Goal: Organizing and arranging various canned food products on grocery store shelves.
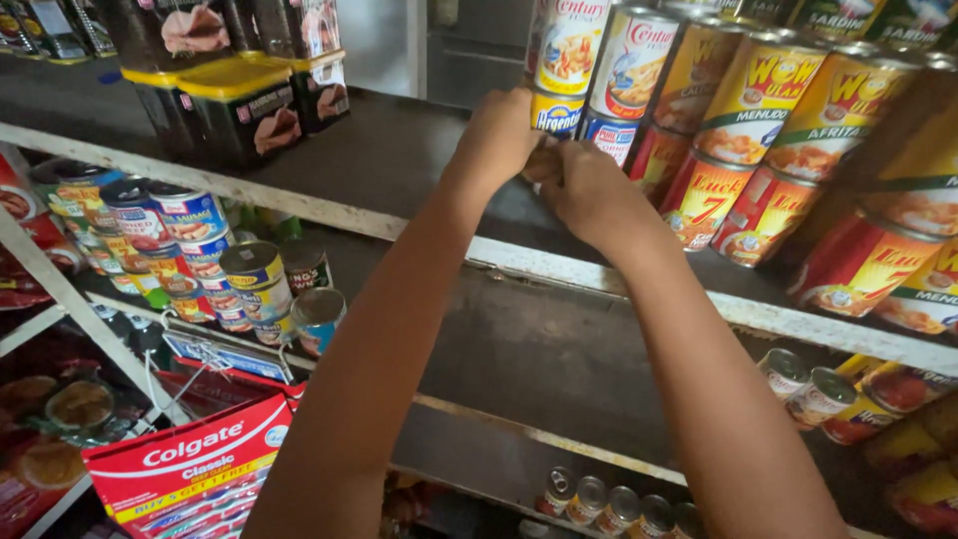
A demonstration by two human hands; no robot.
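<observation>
Two bare arms reach up and away from the viewer, rising from the bottom edge of the view and converging toward the upper middle. The left arm climbs steeply from lower left, forearm nearly straight, wrist bent slightly forward. The left hand (pixel 496 135) is curled, its back facing the viewer, fingers folded inward and hidden from sight. The right arm rises from lower right, leaning left, its forearm broad in the foreground. The right hand (pixel 591 195) sits just below and right of the left, knuckles up, fingers tucked forward. The two hands touch, thumbs side to side, both closed around something small between them.
</observation>
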